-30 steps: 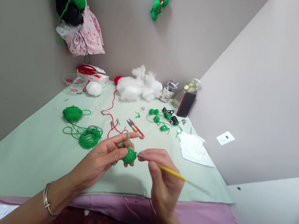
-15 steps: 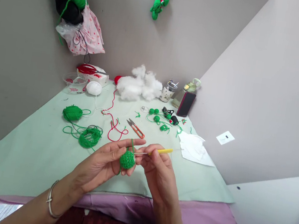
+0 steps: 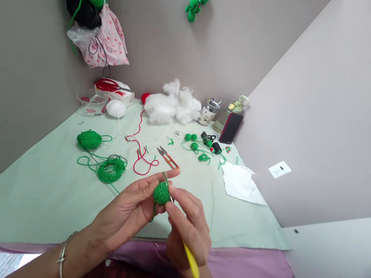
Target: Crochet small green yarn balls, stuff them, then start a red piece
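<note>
My left hand point(image 3: 137, 201) pinches a small green crocheted ball point(image 3: 161, 194) between thumb and fingers, its index finger stretched out with green yarn running up over it. A loose yarn tail hangs below the ball. In my right hand point(image 3: 191, 226) is a crochet hook point(image 3: 192, 261) with a yellow handle, which now slants down toward my right forearm. Its thin metal tip meets the ball's right side, where my right thumb and index finger also touch the work. Just beyond the hands lie orange-handled thread snips point(image 3: 168, 158).
Green yarn point(image 3: 111, 169) lies in loose coils at left, near a green yarn ball point(image 3: 89, 139). Red yarn point(image 3: 146, 166) curls mid-table. White stuffing point(image 3: 173, 104) is piled at the back. Small green balls point(image 3: 194, 146), a phone point(image 3: 231, 128) and white paper point(image 3: 241, 183) sit at right.
The hook has swung from pointing right to slanting down toward me. My right hand has turned, its fingers closing in on the ball, which has shifted slightly right and up.
</note>
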### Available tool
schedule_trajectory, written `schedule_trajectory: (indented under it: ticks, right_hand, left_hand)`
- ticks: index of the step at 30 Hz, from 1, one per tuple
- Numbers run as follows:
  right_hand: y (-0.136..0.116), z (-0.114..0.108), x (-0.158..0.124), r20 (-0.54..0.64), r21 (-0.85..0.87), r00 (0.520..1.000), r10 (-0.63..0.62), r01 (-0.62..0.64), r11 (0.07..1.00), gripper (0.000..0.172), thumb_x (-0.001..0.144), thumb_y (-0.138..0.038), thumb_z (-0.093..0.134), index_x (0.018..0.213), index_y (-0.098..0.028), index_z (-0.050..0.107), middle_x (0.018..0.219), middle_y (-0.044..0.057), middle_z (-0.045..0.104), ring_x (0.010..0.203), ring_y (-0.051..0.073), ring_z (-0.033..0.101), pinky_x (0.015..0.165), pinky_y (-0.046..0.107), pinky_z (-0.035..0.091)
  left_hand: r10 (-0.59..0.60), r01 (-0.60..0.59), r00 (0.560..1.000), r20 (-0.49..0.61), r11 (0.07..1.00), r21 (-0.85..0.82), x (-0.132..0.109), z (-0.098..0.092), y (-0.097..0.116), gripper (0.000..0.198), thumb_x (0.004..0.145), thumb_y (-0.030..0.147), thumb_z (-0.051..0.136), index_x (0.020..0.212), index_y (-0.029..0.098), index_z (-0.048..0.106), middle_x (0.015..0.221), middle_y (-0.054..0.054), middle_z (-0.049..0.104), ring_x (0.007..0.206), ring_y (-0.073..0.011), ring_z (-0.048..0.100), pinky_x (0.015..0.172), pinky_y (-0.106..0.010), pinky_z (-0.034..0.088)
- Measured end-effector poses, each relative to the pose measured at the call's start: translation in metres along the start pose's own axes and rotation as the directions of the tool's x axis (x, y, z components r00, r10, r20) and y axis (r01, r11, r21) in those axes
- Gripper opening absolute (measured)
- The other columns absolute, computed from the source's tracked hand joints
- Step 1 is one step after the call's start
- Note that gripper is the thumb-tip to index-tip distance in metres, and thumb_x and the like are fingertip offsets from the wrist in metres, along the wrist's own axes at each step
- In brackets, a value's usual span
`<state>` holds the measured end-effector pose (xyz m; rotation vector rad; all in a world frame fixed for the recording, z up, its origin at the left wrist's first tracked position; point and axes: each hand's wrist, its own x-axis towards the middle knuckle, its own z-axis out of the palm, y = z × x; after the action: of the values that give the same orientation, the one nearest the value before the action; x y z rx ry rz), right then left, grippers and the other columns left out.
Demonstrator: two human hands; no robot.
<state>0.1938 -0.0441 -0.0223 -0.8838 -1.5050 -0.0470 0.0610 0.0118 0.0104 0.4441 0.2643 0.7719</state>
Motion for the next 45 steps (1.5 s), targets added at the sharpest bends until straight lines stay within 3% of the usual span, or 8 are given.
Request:
schedule_trajectory:
  ticks: [7,13,15,20,23,32,38,45]
  right_hand:
    - [0.008,-0.01,0.03,0.206,0.559,0.826,0.524,-0.539,0.63,0.016,0.099,-0.034,0.064,0.097,-0.027,0.078,0.101,0.004,0.082,0.092,0.019,0.073,0.081,0.032,0.058]
    - [0.022,-0.013,0.035,0.547,0.647,0.567,0.616,-0.753,0.119,0.02,0.095,-0.043,0.068,0.091,-0.025,0.074,0.072,-0.001,0.074,0.056,0.012,0.063,0.055,0.025,0.054]
    - [0.019,-0.009,0.031,0.455,0.66,0.623,0.636,-0.716,0.228,0.019,0.099,-0.04,0.063,0.095,-0.026,0.074,0.075,0.0,0.075,0.06,0.013,0.066,0.06,0.027,0.058]
    - [0.005,-0.004,0.015,0.036,0.313,0.932,0.362,-0.354,0.881,0.025,0.101,-0.017,0.057,0.11,-0.029,0.078,0.113,0.006,0.079,0.097,0.02,0.074,0.081,0.035,0.062]
    - [0.003,-0.002,0.006,0.024,0.085,0.995,0.097,-0.098,0.992,0.038,0.097,-0.008,0.059,0.124,-0.03,0.074,0.124,0.009,0.076,0.109,0.024,0.073,0.085,0.041,0.062]
    - [0.005,-0.003,0.018,0.052,0.297,0.938,0.342,-0.341,0.892,0.023,0.103,-0.023,0.057,0.109,-0.031,0.078,0.113,0.004,0.079,0.102,0.019,0.069,0.085,0.036,0.056]
    - [0.014,-0.003,0.018,0.082,0.576,0.839,0.537,-0.48,0.662,0.016,0.1,-0.032,0.063,0.099,-0.03,0.079,0.099,0.002,0.081,0.081,0.015,0.065,0.074,0.03,0.052]
    - [0.017,-0.011,0.026,0.179,0.63,0.842,0.509,-0.495,0.598,0.015,0.098,-0.037,0.066,0.095,-0.028,0.078,0.093,0.003,0.081,0.077,0.015,0.065,0.071,0.03,0.052]
  left_hand:
    - [-0.006,-0.001,0.993,0.119,0.998,0.057,0.002,-0.009,0.007,0.036,0.093,0.025,0.072,0.127,0.014,0.074,0.092,-0.006,0.071,0.074,-0.0106,0.065,0.067,-0.018,0.05]
    - [-0.055,0.038,0.989,0.139,0.992,0.122,0.006,-0.016,0.005,0.036,0.093,0.027,0.072,0.128,0.016,0.074,0.099,-0.008,0.071,0.076,-0.0128,0.064,0.069,-0.023,0.05]
    - [-0.003,-0.01,0.997,0.082,0.986,0.166,0.007,-0.017,0.003,0.037,0.093,0.028,0.071,0.128,0.017,0.073,0.099,-0.007,0.07,0.079,-0.0133,0.063,0.072,-0.023,0.049]
    - [0.249,-0.199,0.964,-0.089,0.904,0.378,0.004,-0.012,-0.002,0.041,0.091,0.032,0.075,0.131,0.024,0.071,0.093,-0.001,0.063,0.08,-0.0107,0.057,0.077,-0.022,0.046]
    - [0.363,-0.267,0.926,-0.104,0.825,0.499,0.003,-0.012,-0.005,0.042,0.09,0.033,0.077,0.131,0.029,0.07,0.094,0.001,0.061,0.082,-0.01,0.055,0.08,-0.021,0.046]
    - [0.348,-0.276,0.937,-0.013,0.765,0.582,0.002,-0.015,-0.004,0.052,0.085,0.029,0.082,0.135,0.031,0.067,0.095,0.001,0.062,0.094,-0.0144,0.06,0.087,-0.026,0.05]
    - [0.297,-0.251,0.954,0.031,0.743,0.62,0.002,-0.011,0.001,0.05,0.086,0.028,0.08,0.135,0.033,0.067,0.097,0.001,0.062,0.096,-0.0147,0.063,0.094,-0.029,0.051]
    - [0.251,-0.244,0.964,0.094,0.679,0.692,0.0,-0.008,0.009,0.049,0.09,0.029,0.076,0.137,0.035,0.065,0.1,0.001,0.063,0.101,-0.0147,0.061,0.098,-0.029,0.049]
